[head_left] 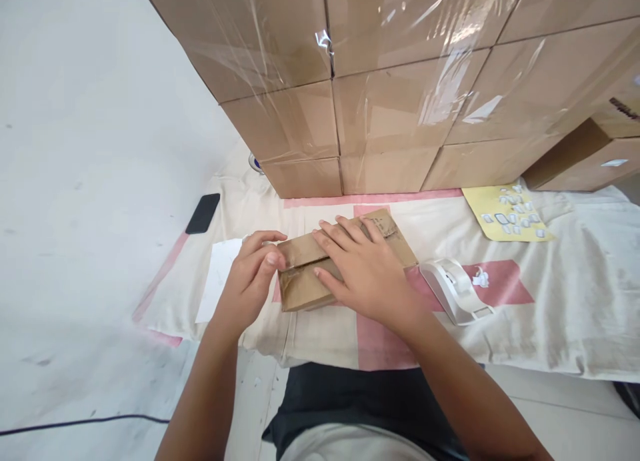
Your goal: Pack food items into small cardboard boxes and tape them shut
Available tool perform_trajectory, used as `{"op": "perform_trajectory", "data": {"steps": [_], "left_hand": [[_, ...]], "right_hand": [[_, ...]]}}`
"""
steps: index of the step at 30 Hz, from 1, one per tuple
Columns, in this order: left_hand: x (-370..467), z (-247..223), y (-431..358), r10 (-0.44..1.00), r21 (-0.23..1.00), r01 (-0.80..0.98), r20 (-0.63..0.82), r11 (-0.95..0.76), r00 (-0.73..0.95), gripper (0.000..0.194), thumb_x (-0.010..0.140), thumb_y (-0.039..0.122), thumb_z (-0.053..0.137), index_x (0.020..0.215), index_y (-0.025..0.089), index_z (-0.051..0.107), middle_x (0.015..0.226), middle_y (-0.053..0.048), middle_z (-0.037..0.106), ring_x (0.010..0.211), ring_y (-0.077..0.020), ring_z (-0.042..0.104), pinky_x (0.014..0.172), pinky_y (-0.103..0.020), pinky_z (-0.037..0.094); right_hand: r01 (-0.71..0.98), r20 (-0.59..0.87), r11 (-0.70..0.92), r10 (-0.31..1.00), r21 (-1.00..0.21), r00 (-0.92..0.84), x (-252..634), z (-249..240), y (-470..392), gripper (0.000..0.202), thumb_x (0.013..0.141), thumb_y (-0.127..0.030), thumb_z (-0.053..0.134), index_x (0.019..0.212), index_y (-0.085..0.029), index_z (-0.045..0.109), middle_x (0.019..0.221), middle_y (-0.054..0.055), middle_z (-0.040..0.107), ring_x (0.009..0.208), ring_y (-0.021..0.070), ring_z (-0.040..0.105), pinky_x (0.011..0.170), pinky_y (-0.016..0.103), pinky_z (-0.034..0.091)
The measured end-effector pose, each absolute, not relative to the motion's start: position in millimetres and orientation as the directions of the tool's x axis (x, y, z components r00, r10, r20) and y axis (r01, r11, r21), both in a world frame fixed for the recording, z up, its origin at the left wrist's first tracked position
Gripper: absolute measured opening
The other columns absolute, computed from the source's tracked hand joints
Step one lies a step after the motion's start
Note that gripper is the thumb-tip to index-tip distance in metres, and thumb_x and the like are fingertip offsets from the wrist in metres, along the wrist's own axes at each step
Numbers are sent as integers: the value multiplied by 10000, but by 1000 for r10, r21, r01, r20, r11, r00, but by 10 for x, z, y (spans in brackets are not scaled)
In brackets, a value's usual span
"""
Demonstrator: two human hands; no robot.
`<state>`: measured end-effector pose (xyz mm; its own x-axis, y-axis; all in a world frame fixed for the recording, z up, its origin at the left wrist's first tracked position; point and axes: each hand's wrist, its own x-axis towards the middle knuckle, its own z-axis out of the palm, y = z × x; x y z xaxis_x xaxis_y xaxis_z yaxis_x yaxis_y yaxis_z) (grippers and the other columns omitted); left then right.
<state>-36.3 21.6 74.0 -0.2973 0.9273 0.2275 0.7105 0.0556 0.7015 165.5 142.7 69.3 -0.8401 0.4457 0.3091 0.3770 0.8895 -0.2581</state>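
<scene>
A small flat cardboard box (303, 289) lies at a slant on the cloth, its top flaps meeting along a dark seam. Clear tape shines at its left end. My right hand (363, 267) rests flat across the top, fingers spread and holding nothing. At the left end, my left hand (253, 274) is closed, with thumb and curled fingers gripping the box's edge; its fingertips partly hide that corner. Right of the box sits a white tape dispenser (450, 291), beside a crumpled white scrap (481, 277).
Large taped cartons (387, 114) are stacked behind. A yellow sheet with small stickers (505, 214) lies at right, near another carton (595, 161). On the left are a black phone (203, 213) and white paper (215, 274). Beige-and-pink cloth (560, 294) covers the work surface.
</scene>
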Motion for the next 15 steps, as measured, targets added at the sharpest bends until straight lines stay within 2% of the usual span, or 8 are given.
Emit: {"op": "perform_trajectory", "data": {"steps": [3, 8, 11, 13, 15], "left_hand": [[-336, 753, 196, 919, 731, 676, 200, 92, -341, 487, 1051, 550, 365, 771, 237, 612, 1222, -71, 652, 1186, -276, 580, 1084, -479, 406], [-316, 801, 120, 908, 751, 653, 199, 101, -370, 533, 1051, 564, 344, 693, 245, 575, 885, -59, 656, 1071, -270, 610, 1086, -490, 397], [-309, 843, 104, 921, 710, 695, 191, 108, -339, 520, 1056, 535, 354, 682, 238, 558, 1045, -61, 682, 1135, -269, 585, 1077, -480, 395], [-304, 860, 123, 933, 653, 750, 197, 105, -302, 474, 1055, 502, 389, 707, 232, 565, 1209, -54, 665, 1174, -266, 562, 1048, -469, 404], [-301, 857, 155, 944, 585, 806, 205, 94, -259, 429, 1052, 481, 413, 747, 235, 589, 1275, -49, 644, 1187, -269, 548, 1036, -473, 399]], "right_hand": [[378, 306, 888, 449, -263, -840, 1655, 698, 1432, 521, 1068, -430, 438, 1487, -141, 551, 1578, 120, 530, 1463, 345, 429, 1219, 564, 266], [376, 301, 886, 449, -271, -841, 1656, 702, 1431, 518, 1068, -422, 439, 1481, -133, 556, 1579, 120, 529, 1471, 344, 419, 1224, 562, 256], [377, 302, 886, 449, -268, -841, 1655, 700, 1429, 521, 1069, -427, 435, 1482, -131, 555, 1580, 119, 528, 1471, 345, 417, 1220, 563, 256], [378, 304, 887, 448, -264, -841, 1652, 696, 1428, 521, 1073, -427, 428, 1481, -130, 555, 1579, 120, 529, 1469, 346, 418, 1215, 562, 261], [376, 309, 889, 445, -260, -840, 1648, 690, 1429, 520, 1074, -426, 425, 1478, -127, 558, 1578, 121, 530, 1465, 346, 422, 1209, 561, 269]]}}
